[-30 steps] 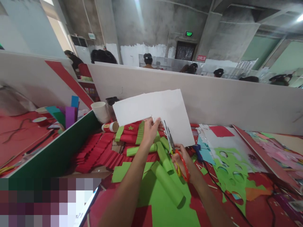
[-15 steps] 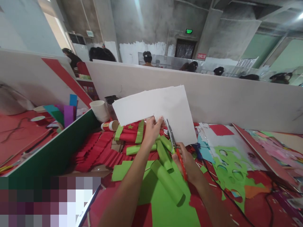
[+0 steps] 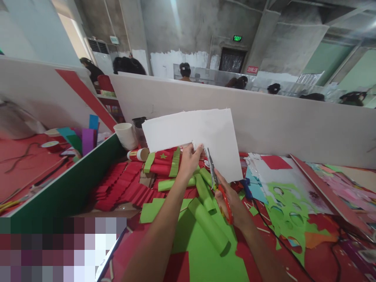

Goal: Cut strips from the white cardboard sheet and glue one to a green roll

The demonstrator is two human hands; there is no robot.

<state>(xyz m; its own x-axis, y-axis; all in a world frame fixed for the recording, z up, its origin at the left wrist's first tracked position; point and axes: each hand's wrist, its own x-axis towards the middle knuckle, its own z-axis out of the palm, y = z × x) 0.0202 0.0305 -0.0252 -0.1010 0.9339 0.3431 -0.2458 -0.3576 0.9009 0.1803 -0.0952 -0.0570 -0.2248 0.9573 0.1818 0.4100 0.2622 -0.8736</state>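
A white board [image 3: 188, 125], sheet-like with slightly ragged edges, is held up over the table by my left hand [image 3: 190, 158], whose thumb and fingers pinch its lower edge. In my right hand [image 3: 230, 199] is a pair of scissors [image 3: 225, 201] with red-orange handles. Their blades point up at the board's lower edge, just right of my left thumb, and look nearly closed. Whether they bite into the board I cannot tell. Beneath my hands lie rolled green paper tubes [image 3: 208, 225] and flat green paper [image 3: 216, 262].
Pleated red paper [image 3: 117, 184], a white cup [image 3: 125, 135] and a small cardboard tube [image 3: 138, 154] sit at left beside a green divider [image 3: 73, 180]. Green paper with cut-out holes [image 3: 284, 211] and a black cable [image 3: 273, 229] lie at right. A white partition [image 3: 264, 125] stands behind.
My right hand has shifted slightly left and up around the scissor handles. The board has tilted very slightly, and the whole view has moved a little. Both hands keep their holds.
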